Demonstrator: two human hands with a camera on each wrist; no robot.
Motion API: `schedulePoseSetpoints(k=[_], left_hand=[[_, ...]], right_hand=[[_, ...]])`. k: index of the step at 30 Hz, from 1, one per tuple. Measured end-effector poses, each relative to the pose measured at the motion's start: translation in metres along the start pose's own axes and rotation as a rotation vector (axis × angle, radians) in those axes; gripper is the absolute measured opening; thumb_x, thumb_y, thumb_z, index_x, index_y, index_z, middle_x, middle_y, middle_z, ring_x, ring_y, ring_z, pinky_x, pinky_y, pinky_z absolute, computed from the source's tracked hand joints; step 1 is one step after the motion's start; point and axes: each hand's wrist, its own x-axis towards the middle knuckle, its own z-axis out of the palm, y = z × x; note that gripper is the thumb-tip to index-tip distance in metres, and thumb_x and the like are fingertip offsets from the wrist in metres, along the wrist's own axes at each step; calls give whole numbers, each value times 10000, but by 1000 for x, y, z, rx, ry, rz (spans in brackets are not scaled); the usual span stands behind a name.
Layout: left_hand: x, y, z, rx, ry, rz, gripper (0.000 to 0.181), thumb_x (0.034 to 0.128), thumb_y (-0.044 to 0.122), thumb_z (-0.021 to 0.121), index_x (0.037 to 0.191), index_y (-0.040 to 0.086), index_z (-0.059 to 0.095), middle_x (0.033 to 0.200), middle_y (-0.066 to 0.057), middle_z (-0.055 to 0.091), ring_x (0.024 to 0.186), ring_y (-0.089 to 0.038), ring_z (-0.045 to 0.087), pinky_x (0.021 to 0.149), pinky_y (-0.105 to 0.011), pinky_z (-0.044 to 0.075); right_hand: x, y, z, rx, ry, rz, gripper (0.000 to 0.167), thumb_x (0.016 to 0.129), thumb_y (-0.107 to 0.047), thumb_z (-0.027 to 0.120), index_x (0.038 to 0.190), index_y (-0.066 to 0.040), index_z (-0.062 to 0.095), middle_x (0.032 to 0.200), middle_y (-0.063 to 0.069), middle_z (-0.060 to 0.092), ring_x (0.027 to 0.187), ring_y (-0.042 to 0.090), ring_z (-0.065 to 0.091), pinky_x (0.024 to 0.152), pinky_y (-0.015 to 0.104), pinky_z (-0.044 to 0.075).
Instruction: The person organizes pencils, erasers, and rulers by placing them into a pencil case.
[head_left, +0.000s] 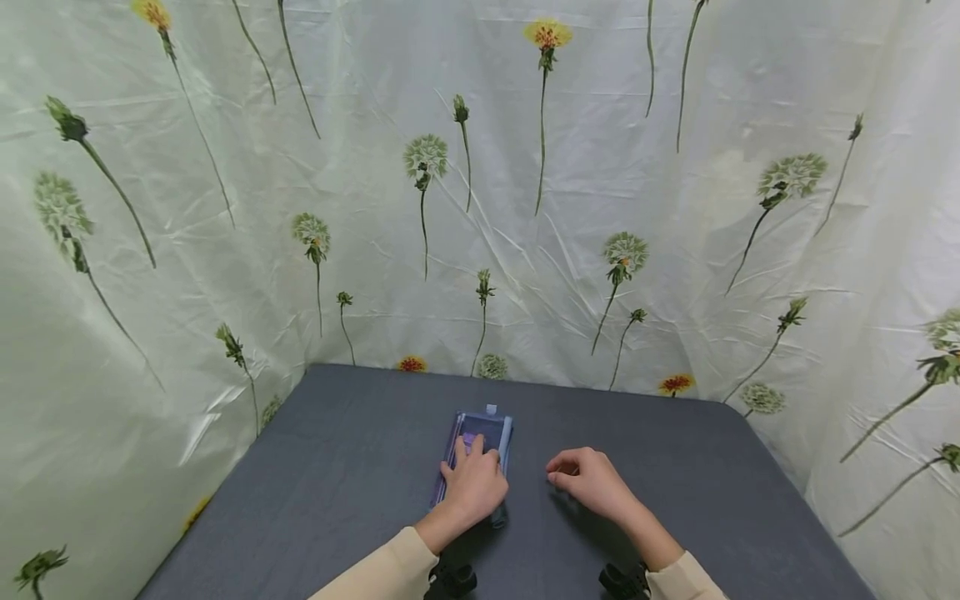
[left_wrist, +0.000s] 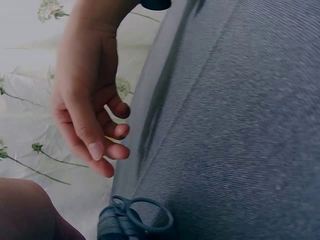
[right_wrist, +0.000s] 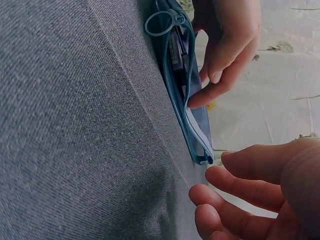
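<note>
A blue see-through zip pencil case (head_left: 491, 425) lies on the table, something purple visible in it from above. My left hand (head_left: 474, 485) rests on top of it with fingers spread. In the right wrist view the zip of the case (right_wrist: 172, 95) gapes, and dark pen-like items show inside; the left hand (right_wrist: 232, 47) touches its upper side. A ring-shaped zip pull (left_wrist: 150, 215) sits at its near end. To the right of the case, my right hand (head_left: 592, 482) hovers above the table, fingers loosely bent, holding nothing.
A dark grey cloth covers the table (head_left: 360, 450). Behind and beside it hangs a pale curtain (head_left: 360, 167) printed with dandelions. Black wrist bands with cameras (head_left: 450, 579) sit beneath both wrists.
</note>
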Motion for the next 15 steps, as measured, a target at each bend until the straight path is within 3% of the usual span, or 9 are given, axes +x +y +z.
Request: schedulePoseSetpoints(k=[8, 15], left_hand=[[-4, 0, 5, 124, 18, 69, 235, 949, 202, 584, 1086, 96, 743, 1461, -206, 469, 1380, -533, 303, 870, -768, 342], [-6, -4, 0, 52, -49, 91, 325, 996, 240, 561, 1273, 111, 673, 1504, -223, 422, 1397, -534, 279, 917, -747, 342]], right_hand=[[0, 3, -3, -4, 10, -6, 154, 946, -211, 704, 1051, -116, 763, 894, -78, 709, 764, 135, 632, 638, 335, 512], [-4, -2, -7, -69, 83, -2, 141, 932, -203, 722, 1047, -133, 765, 884, -92, 702, 769, 119, 628, 634, 336, 507]])
